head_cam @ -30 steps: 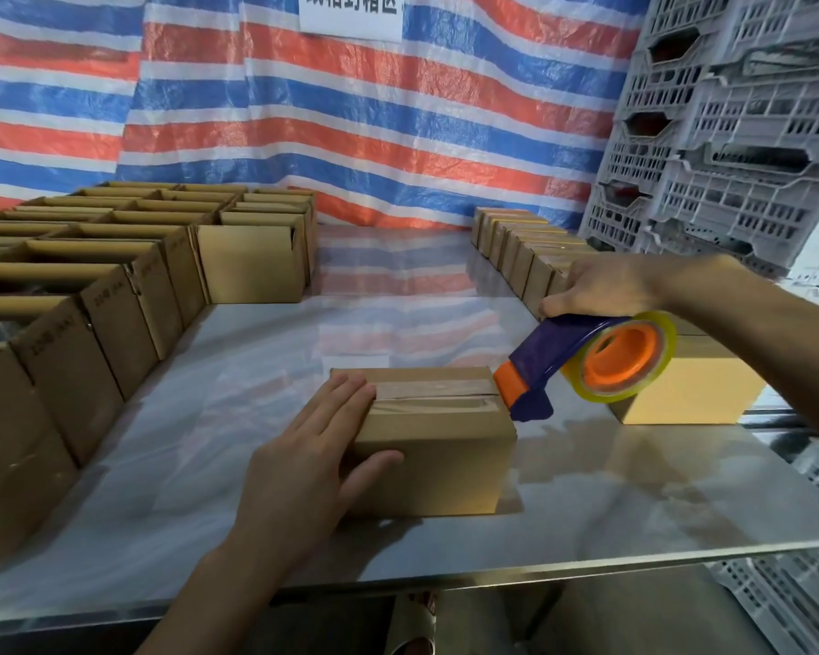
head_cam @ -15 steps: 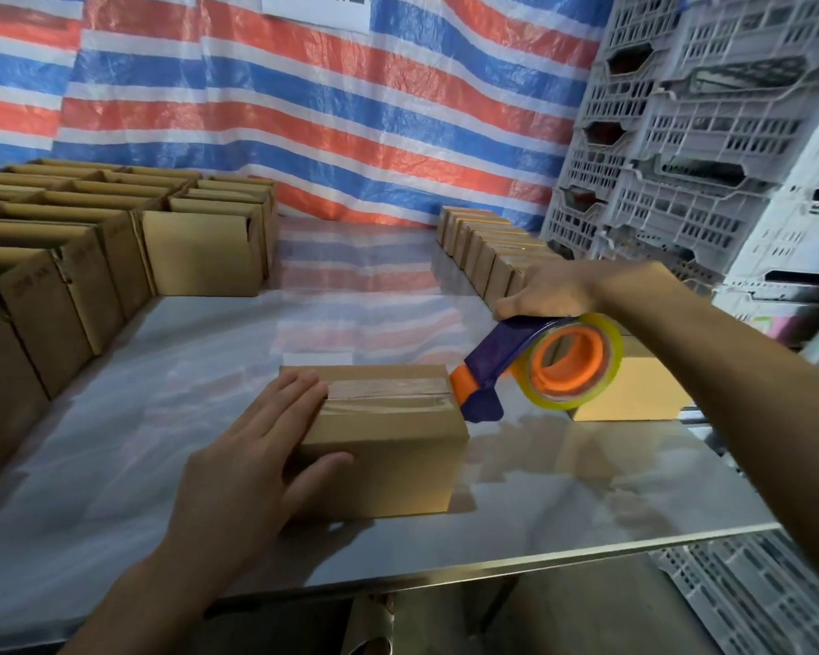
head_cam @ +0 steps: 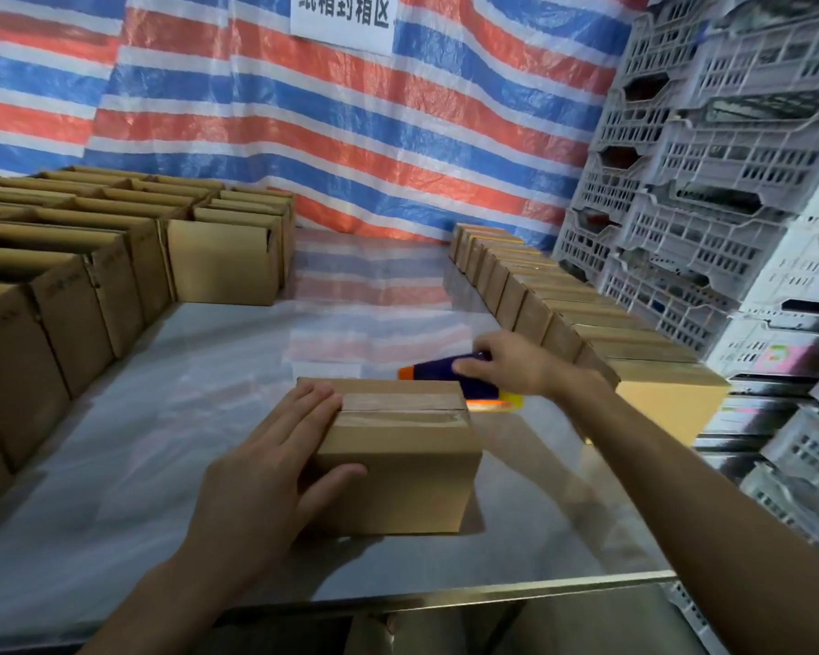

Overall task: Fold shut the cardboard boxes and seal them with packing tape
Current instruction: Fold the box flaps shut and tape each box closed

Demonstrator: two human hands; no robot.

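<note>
I have the left hand [head_cam: 266, 470] laid on the left end of the cardboard box [head_cam: 398, 470]. Its fingers are straight and flat across the top edge, and the thumb is spread against the near face. It presses the box and does not curl round it. The box sits closed on the worktop [head_cam: 162, 418], near the front edge and about midway across. A strip of clear tape [head_cam: 398, 411] runs left to right along its top seam.

My right hand [head_cam: 507, 366] is just past the box's far right corner, with its fingers wrapped round the tape dispenser [head_cam: 445, 373]. The dispenser's purple body lies low and nearly level, and its orange tip points left. The yellow edge of the roll shows under the wrist. I cannot tell whether the dispenser touches the worktop or the box.

Along the left side stand rows of open boxes [head_cam: 67, 300] with their flaps up. A line of closed boxes [head_cam: 563, 314] runs from near to far along the right side. Grey plastic crates [head_cam: 705, 205] are stacked beyond them at the right. A red, white and blue striped tarp [head_cam: 351, 134] hangs at the far end, with a white sign [head_cam: 344, 11] at its top.
</note>
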